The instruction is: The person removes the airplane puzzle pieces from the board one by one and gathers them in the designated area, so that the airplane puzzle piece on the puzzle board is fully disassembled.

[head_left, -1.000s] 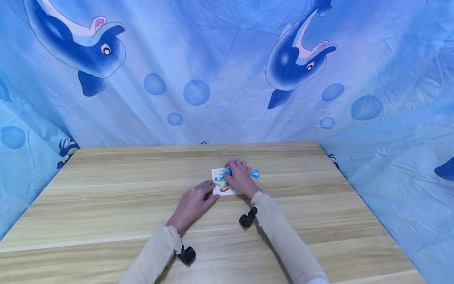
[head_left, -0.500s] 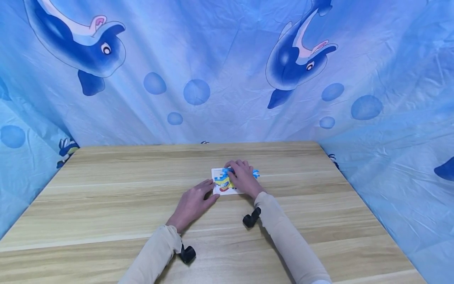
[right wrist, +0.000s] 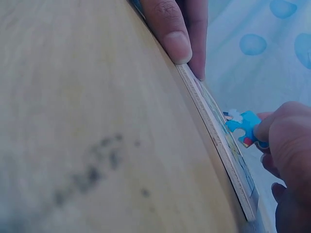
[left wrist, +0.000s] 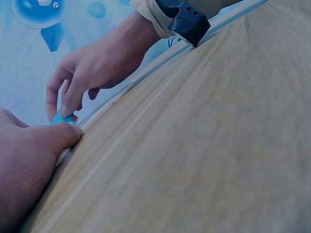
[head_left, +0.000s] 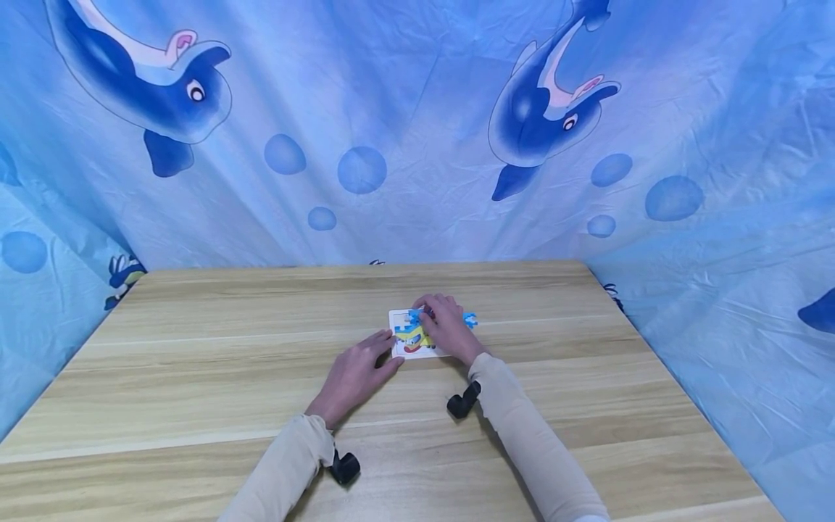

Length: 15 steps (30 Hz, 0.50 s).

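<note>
A small jigsaw puzzle board [head_left: 417,354] with a white frame lies on the table, showing a yellow, red and blue picture. My left hand [head_left: 355,371] rests at its left side, fingers fairly straight; in the right wrist view the left thumb [right wrist: 177,46] presses the board's edge. Over the board's upper right part, my right hand [head_left: 450,330] pinches a blue jigsaw piece [right wrist: 250,125] with a red spot, tilted and apparently just above the board. The right hand hides much of the board's right half.
Beside the right hand, blue jigsaw pieces [head_left: 470,320] lie at the board's right. The wooden table [head_left: 228,362] extends around both arms. A blue dolphin-print curtain [head_left: 417,130] hangs behind and at the sides. Black wrist cameras [head_left: 346,468] sit on both sleeves.
My right hand has shifted slightly right with the blue jigsaw piece, and more of the yellow picture shows. During the last half second it barely moves. My left hand stays in place.
</note>
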{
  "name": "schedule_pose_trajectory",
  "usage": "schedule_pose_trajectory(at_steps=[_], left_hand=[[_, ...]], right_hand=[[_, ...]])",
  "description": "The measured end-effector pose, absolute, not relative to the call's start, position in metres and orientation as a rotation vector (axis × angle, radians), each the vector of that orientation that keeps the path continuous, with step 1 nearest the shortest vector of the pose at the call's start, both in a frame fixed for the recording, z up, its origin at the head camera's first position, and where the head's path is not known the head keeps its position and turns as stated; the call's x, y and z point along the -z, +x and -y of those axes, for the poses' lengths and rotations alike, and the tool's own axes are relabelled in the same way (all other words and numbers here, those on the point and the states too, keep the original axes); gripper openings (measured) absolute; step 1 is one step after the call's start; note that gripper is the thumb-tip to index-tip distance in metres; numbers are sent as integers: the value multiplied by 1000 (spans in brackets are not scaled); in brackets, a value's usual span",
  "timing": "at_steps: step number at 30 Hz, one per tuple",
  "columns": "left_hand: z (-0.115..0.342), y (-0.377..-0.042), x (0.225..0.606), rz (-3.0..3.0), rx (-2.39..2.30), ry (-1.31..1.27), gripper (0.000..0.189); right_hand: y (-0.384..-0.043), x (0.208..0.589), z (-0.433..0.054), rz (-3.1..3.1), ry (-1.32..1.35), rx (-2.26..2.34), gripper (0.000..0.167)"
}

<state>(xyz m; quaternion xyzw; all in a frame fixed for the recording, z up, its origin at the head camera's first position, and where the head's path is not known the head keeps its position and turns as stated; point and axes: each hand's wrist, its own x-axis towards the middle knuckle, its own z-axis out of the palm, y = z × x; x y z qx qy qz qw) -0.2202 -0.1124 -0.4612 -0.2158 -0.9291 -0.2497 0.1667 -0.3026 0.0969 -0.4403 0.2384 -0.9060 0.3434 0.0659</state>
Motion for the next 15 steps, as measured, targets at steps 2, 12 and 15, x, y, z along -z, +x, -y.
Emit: schedule_pose_trajectory(at_steps=[2,12,15], left_hand=[[112,-220,461,2644,711,-618,48],[112,-220,460,2679,744,-600,49],[112,-220,460,2672,734,-597,49]], right_hand=[[-303,441,-98,2716,713,-1082,17],[-302,440,-112,2638,658,-1297,17],[-302,440,-118,2600,669,-1331,17]])
